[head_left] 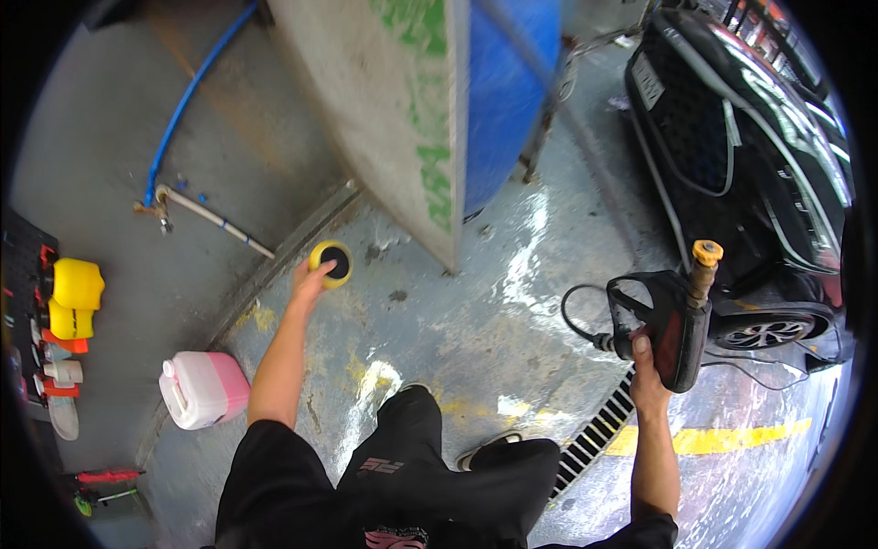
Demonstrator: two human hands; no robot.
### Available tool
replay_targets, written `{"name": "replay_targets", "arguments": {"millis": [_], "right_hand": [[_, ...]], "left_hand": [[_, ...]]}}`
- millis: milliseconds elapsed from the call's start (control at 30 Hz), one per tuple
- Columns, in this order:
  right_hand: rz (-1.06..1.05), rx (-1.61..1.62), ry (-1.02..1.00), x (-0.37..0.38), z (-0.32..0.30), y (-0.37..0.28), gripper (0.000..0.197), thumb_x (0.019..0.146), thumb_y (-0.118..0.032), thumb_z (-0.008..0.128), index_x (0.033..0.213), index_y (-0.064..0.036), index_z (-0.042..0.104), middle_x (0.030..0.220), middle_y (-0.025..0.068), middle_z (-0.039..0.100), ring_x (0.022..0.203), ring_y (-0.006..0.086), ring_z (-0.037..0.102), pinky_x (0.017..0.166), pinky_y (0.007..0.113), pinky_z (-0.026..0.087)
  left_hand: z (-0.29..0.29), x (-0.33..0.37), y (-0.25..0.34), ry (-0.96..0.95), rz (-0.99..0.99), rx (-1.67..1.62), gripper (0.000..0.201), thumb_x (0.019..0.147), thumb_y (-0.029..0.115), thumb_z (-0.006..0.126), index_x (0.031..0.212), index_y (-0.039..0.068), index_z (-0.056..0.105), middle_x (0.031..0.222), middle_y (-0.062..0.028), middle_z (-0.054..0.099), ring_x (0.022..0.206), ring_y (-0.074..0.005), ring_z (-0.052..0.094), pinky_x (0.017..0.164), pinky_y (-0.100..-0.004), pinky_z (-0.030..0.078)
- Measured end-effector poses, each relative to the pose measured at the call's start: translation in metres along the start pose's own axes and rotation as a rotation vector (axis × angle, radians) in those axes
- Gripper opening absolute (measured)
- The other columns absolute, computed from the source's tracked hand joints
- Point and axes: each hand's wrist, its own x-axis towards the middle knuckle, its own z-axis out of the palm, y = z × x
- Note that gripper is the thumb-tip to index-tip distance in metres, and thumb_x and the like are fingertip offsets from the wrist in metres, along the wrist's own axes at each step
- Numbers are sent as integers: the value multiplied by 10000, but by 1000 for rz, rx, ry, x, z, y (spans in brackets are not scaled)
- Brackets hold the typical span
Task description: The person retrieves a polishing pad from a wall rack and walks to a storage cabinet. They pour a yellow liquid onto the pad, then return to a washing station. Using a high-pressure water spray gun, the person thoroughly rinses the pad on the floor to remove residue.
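My left hand (307, 284) is closed on the edge of a round yellow pad (339, 267) with a black middle, held out over the floor. The thumb lies across the pad's face. On the other side, my right hand (648, 380) grips a black and dark red handheld power tool (681, 334), which points away from me. A brass-coloured neck leads to the small orange-yellow tip (707, 252) at its far end. A black cable loops beside the tool. The hands are well apart.
Right of the tool stands a dark car (741, 183). A grey and blue panel (393, 119) juts in from the far side. At left are a jug of pink liquid (206, 389), yellow bottles (75, 293) and a blue hose (187, 96). A drain grate (594, 430) crosses the wet floor.
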Motion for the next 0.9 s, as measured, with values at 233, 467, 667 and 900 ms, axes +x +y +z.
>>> {"name": "replay_targets", "arguments": {"millis": [233, 467, 667, 900], "right_hand": [[-179, -53, -163, 32, -80, -126, 592, 930, -156, 647, 1459, 3, 436, 1368, 132, 538, 1259, 216, 489, 1089, 383, 356], [116, -57, -560, 18, -4, -160, 804, 756, 14, 644, 1507, -78, 371, 1259, 228, 627, 1073, 302, 681, 892, 373, 557], [276, -335, -827, 37, 84, -125, 713, 779, -168, 777, 1406, 12, 491, 1131, 243, 692, 1062, 326, 687, 912, 394, 538], [379, -540, -883, 90, 54, -199, 692, 753, -385, 856, 1260, 29, 630, 1028, 215, 738, 982, 289, 728, 873, 371, 555]], "left_hand": [[-55, -130, 129, 160, 56, -237, 438, 810, 188, 791, 1205, 105, 620, 1036, -44, 696, 942, -188, 686, 790, -385, 572], [-64, -163, 184, 281, 202, -127, 538, 747, 83, 799, 1239, 56, 581, 1053, -63, 686, 961, -197, 669, 840, -343, 536], [-92, -101, 177, 307, 30, -301, 505, 800, 166, 767, 1268, 85, 593, 1080, -63, 692, 949, -219, 676, 863, -388, 527], [-128, -30, 186, 285, -214, -272, 629, 878, 383, 726, 1435, 211, 490, 1313, -83, 601, 1218, -300, 563, 956, -645, 424]]}}
